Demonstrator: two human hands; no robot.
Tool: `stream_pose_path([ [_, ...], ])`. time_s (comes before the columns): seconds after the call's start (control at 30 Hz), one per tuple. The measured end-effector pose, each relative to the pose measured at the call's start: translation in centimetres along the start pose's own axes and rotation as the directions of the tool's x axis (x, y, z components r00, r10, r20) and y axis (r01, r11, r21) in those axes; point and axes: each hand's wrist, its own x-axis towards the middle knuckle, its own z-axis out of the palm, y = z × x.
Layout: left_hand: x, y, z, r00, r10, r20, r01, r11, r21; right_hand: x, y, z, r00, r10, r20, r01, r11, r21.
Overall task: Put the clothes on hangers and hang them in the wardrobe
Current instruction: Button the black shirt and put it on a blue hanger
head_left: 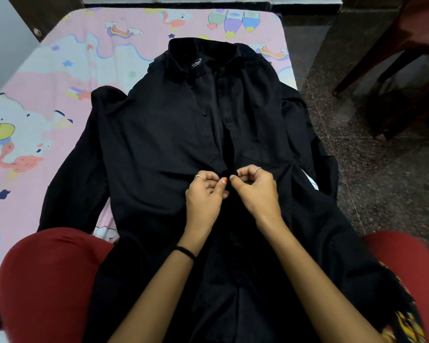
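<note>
A black button-up shirt [164, 134] lies face up on the bed, collar away from me, its lower part draped over my lap. Its upper front is open, showing the neck label. My left hand [204, 194] pinches the left edge of the shirt's front placket at mid-chest. My right hand [255, 188] pinches the opposite edge, fingertips almost touching those of the left hand. Both hands are closed on the fabric around a button spot. No hanger or wardrobe is in view.
The bed has a pink cartoon-print sheet [47, 100]. More dark clothing [315, 154] lies under the shirt at the right. My knees in red trousers [47, 280] frame the bottom. A dark wooden chair [406, 70] stands on the speckled floor to the right.
</note>
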Motion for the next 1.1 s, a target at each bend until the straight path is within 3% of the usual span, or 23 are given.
stream_pose_path([
  [0.07, 0.2, -0.5, 0.0, 0.998, -0.057, -0.006, 0.057, 0.997, -0.050, -0.1, 0.0, 0.4, 1.000, -0.012, -0.006, 0.012, 0.999, -0.043],
  [0.3, 0.5, -1.8, -0.5, 0.998, -0.065, 0.017, 0.064, 0.998, 0.008, -0.3, 1.3, 2.1, 0.997, -0.066, 0.025, 0.069, 0.988, -0.140],
  [0.67, 0.8, -2.3, -0.6, 0.983, -0.172, 0.066, 0.176, 0.982, -0.062, -0.9, 2.0, 2.4, 0.997, -0.066, 0.043, 0.068, 0.996, -0.051],
  [0.83, 1.1, -1.6, -0.2, 0.975, -0.199, 0.099, 0.206, 0.976, -0.066, -0.2, 1.4, 2.4, 0.994, -0.028, 0.108, 0.037, 0.996, -0.081],
  [1.1, 0.5, -1.3, -0.6, 0.973, -0.223, 0.053, 0.227, 0.968, -0.109, -0.8, 1.6, 2.8, 0.997, -0.063, 0.043, 0.068, 0.988, -0.141],
])
